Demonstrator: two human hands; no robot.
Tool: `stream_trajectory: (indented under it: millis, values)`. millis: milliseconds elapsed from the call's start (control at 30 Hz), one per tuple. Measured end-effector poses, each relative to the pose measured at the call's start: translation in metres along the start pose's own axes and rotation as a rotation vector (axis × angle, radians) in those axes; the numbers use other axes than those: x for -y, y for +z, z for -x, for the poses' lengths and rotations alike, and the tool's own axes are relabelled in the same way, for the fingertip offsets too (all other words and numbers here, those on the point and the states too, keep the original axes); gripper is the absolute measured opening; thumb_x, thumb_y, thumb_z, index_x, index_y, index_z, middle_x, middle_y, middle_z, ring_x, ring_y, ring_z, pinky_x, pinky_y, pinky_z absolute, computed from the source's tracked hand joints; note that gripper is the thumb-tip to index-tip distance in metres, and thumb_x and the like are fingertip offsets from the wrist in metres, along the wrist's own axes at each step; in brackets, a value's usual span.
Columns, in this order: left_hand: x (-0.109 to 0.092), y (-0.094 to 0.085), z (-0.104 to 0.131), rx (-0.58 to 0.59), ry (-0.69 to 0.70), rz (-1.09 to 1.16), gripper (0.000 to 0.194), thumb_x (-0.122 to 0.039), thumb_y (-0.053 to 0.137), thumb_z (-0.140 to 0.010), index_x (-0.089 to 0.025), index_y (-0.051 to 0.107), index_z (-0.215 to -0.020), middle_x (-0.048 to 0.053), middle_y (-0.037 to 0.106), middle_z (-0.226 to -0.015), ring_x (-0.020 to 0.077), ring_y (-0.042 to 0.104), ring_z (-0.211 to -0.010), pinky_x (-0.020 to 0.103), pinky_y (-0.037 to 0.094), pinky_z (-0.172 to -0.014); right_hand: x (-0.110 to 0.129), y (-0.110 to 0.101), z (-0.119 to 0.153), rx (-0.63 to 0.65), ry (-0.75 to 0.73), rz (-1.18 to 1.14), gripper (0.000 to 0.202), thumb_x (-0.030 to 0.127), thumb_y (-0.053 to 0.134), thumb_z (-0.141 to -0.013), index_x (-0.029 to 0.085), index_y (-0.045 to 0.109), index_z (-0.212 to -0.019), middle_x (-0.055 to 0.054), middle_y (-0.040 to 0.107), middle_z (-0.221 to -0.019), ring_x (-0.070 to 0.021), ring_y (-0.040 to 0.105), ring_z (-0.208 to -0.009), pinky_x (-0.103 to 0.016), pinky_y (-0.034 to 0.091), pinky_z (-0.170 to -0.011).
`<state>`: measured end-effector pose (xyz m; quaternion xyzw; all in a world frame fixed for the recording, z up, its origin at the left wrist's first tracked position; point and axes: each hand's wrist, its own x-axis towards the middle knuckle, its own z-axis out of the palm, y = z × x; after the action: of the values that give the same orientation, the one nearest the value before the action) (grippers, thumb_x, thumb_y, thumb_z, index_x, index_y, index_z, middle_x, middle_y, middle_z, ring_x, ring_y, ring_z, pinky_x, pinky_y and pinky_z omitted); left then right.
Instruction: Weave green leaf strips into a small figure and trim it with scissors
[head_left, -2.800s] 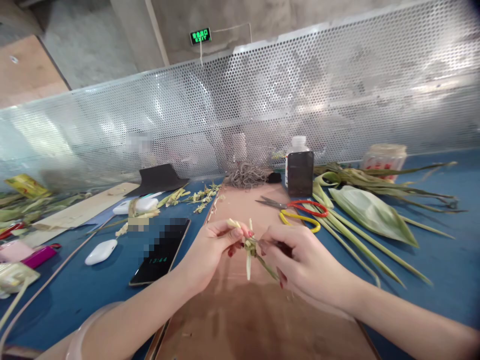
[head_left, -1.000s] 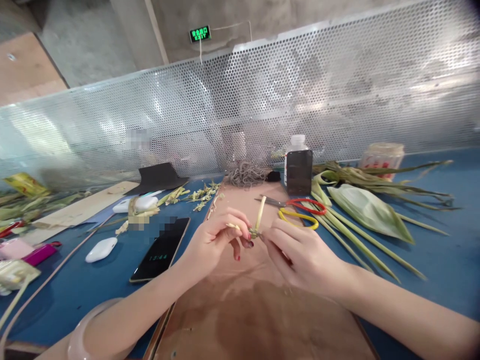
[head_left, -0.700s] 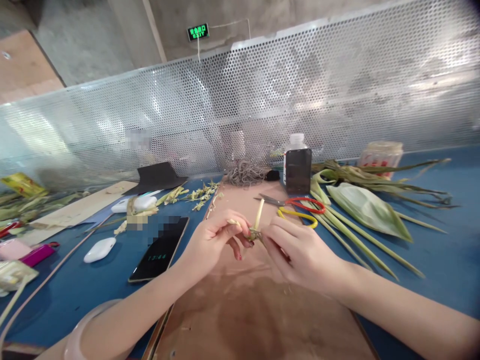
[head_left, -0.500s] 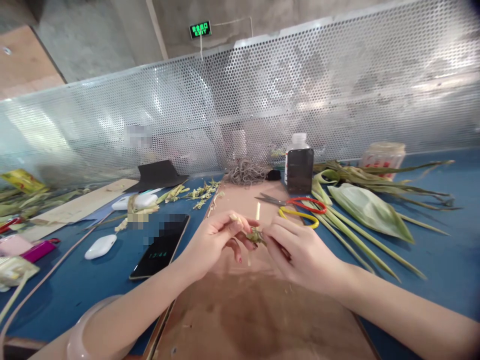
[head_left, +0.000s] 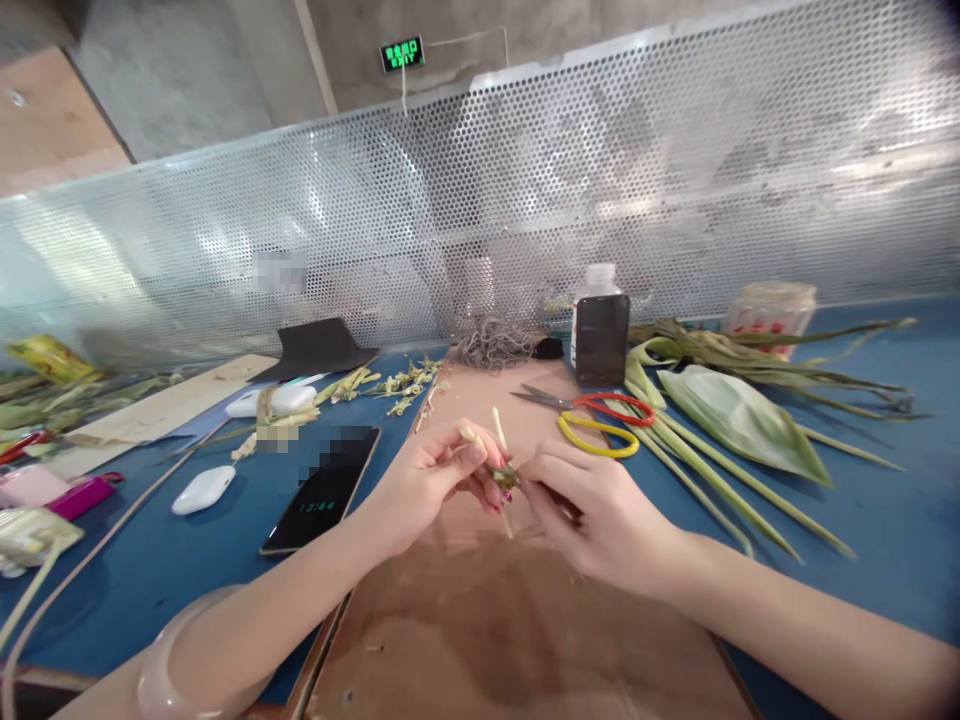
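Note:
Above the wooden board (head_left: 480, 640), my left hand (head_left: 435, 485) pinches a small bundle of green and pale plant strips (head_left: 502, 474). One pale strip sticks up past the fingers and a thin end hangs below. My right hand (head_left: 600, 510) meets the bundle from the right with its fingers closed at the bundle's edge; what lies between those fingertips is hidden. Just beyond my right hand are scissors (head_left: 600, 420) with one red and one yellow handle, lying with the blades toward the left.
Left on the blue table lie a phone (head_left: 322, 500), a white case (head_left: 204, 490) and plant scraps (head_left: 409, 385). Grey thread (head_left: 491, 345), a bottle (head_left: 600, 335) behind another phone, and long leaves (head_left: 742, 420) stand or lie at the back and right.
The bundle has turned slightly between my fingers: its upright pale strip now leans left and the lower end has shifted right. My left fingers below it have curled in closer.

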<state>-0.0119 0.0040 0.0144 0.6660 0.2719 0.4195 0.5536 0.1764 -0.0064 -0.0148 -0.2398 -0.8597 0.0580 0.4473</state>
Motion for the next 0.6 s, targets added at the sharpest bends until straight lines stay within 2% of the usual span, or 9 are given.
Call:
stream_trajectory:
  millis: [167, 367, 600]
  values:
    - [0.0012, -0.0009, -0.0001, -0.007, -0.021, -0.012, 0.021, -0.031, 0.056, -0.086, -0.015, 0.061, -0.074, 0.003, 0.059, -0.087, 0.0087, 0.059, -0.057, 0.025, 0.053, -0.057, 0.0025, 0.0015, 0.0030, 0.000, 0.041, -0.061, 0.018, 0.003, 0.045, -0.077, 0.017, 0.047, -0.067, 0.002, 0.039, -0.062, -0.0088, 0.033, -0.052, -0.021, 0.028, -0.048]
    - [0.0022, -0.0006, -0.0002, -0.010, -0.018, -0.002, 0.020, -0.028, 0.054, -0.088, -0.015, 0.061, -0.074, 0.002, 0.058, -0.087, 0.0084, 0.060, -0.057, 0.024, 0.052, -0.056, 0.0035, 0.0027, 0.0008, -0.016, 0.084, -0.095, 0.017, 0.003, 0.046, -0.078, 0.016, 0.047, -0.068, 0.002, 0.040, -0.063, -0.0079, 0.035, -0.053, -0.020, 0.028, -0.048]
    - [-0.0015, 0.0048, 0.0004, -0.086, -0.033, -0.018, 0.026, -0.033, 0.057, -0.085, -0.014, 0.057, -0.068, 0.003, 0.058, -0.089, 0.0066, 0.056, -0.053, 0.022, 0.050, -0.051, 0.0096, 0.0003, -0.0009, -0.030, 0.103, -0.091, 0.017, 0.001, 0.045, -0.078, 0.014, 0.050, -0.069, 0.002, 0.043, -0.061, -0.0075, 0.037, -0.052, -0.020, 0.029, -0.048]
